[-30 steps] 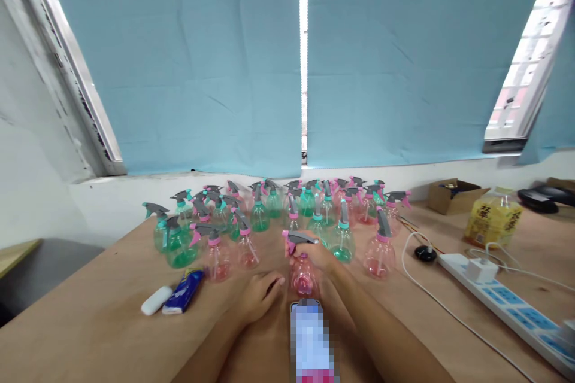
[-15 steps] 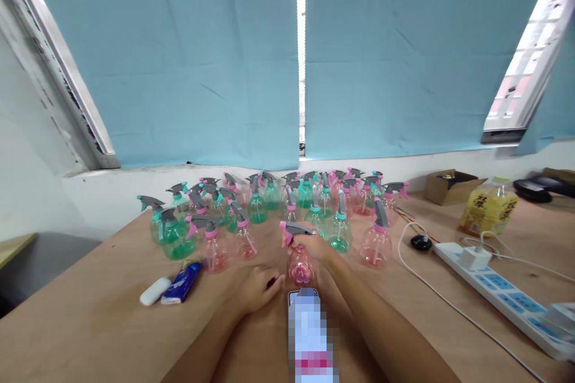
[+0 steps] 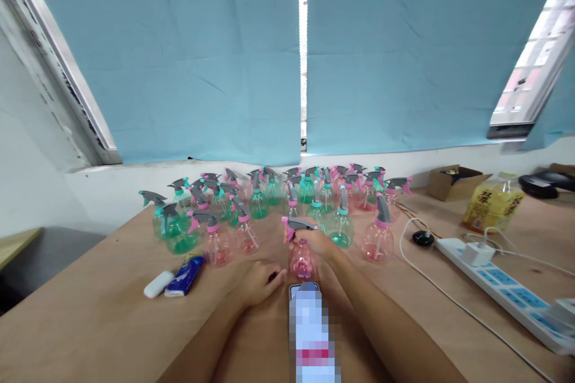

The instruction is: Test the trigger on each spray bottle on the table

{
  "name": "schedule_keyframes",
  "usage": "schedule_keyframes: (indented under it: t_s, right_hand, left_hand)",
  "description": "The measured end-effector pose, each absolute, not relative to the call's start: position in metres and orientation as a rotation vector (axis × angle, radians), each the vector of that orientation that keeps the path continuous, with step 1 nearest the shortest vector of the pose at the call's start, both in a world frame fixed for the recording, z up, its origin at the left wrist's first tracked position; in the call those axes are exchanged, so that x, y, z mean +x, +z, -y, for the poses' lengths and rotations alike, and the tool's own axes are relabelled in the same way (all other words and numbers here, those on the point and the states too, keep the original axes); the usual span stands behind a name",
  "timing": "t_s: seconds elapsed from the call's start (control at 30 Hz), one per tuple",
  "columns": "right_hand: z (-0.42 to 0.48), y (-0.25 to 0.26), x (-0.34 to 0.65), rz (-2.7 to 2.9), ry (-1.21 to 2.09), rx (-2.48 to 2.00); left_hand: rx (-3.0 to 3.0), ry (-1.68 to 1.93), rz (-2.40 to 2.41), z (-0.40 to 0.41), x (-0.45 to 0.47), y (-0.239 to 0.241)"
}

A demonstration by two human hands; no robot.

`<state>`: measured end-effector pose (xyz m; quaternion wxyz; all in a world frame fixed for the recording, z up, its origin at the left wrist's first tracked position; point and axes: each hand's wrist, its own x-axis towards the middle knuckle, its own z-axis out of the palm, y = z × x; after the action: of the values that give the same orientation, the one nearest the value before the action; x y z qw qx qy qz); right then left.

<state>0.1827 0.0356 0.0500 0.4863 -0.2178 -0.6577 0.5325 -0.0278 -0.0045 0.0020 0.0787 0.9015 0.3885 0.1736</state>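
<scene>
My right hand (image 3: 317, 243) is wrapped round the neck of a pink spray bottle (image 3: 302, 263) with a grey trigger head, which stands upright on the wooden table (image 3: 103, 323). My left hand (image 3: 260, 283) rests on the table just left of that bottle, fingers loosely curled and holding nothing I can see. A phone (image 3: 313, 335) with a blurred screen lies between my forearms. Behind stand several pink and green spray bottles (image 3: 269, 203) in a cluster.
A white case (image 3: 157, 283) and a blue packet (image 3: 184, 275) lie at the left. At the right are a white power strip (image 3: 503, 293) with cables, a black round object (image 3: 423, 239), a yellow bottle (image 3: 492, 208) and a cardboard box (image 3: 456, 182). Blue blinds hang behind.
The view has shifted slightly. My hands and the pink bottle stay almost where they were.
</scene>
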Motion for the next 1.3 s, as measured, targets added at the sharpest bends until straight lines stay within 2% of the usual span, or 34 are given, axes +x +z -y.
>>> schedule_keyframes:
  t_s: [0.9, 1.03, 1.2, 1.3]
  right_hand:
    - [-0.035, 0.046, 0.181, 1.544, 1.259, -0.519]
    - [-0.039, 0.035, 0.170, 1.432, 1.086, -0.644]
    - [-0.040, 0.030, 0.143, 1.311, 0.632, -0.801]
    - [-0.041, 0.034, 0.132, 1.331, 0.524, -0.781]
  left_hand:
    - [2.692, 0.535, -1.144, 0.004, -0.027, 0.001]
    - [2.672, 0.558, -1.144, 0.003, -0.027, -0.001]
    - [2.630, 0.566, -1.171, 0.004, -0.029, 0.000]
    - [2.545, 0.617, -1.149, 0.006, -0.030, 0.003]
